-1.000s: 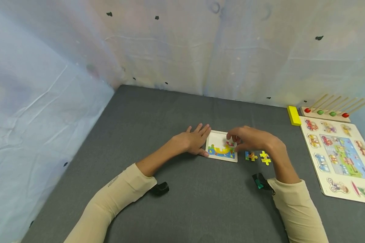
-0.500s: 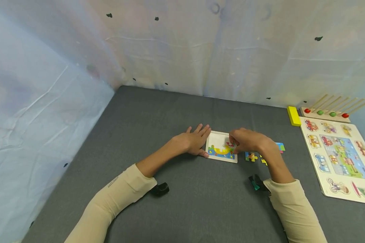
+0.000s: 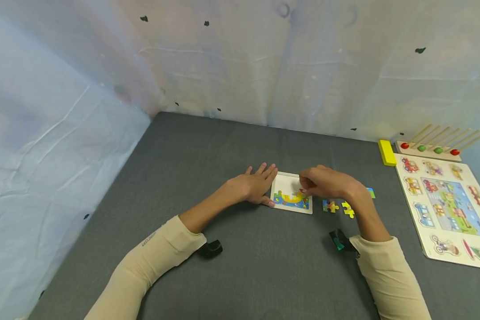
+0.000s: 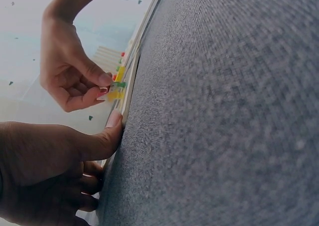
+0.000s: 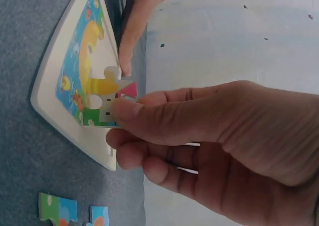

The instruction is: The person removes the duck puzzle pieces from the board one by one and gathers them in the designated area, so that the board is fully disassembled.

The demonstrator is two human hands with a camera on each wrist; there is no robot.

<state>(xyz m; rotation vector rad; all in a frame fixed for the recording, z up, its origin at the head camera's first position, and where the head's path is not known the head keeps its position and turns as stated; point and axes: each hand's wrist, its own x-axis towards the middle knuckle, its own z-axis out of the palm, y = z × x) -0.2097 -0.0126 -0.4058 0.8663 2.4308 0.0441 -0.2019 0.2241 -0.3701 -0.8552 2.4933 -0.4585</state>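
Note:
A small white-framed jigsaw tray [image 3: 286,181] lies on the grey table, its near part filled with joined blue, yellow and green pieces. My left hand [image 3: 257,185] rests along the tray's left edge, fingers straight and spread, thumb at the near corner. Over the tray's right side, my right hand [image 3: 329,183] pinches a jigsaw piece [image 5: 103,86] between thumb and index finger. This piece carries yellow, a pink-red triangle and a green edge. In the right wrist view it overlaps the joined pieces. Its lower part is hidden behind the thumb.
Right of the tray lie loose jigsaw pieces: a blue-and-orange piece [image 3: 330,206], a yellow piece [image 3: 348,210] and a blue-green piece [image 3: 370,192] partly behind the forearm. Farther right are a large picture puzzle board [image 3: 420,235], a yellow block [image 3: 386,153] and a peg stand [image 3: 428,150].
My right hand dipped toward the tray's right edge half a second ago and now sits slightly higher and farther left, holding the jigsaw piece. The left hand stays where it was.

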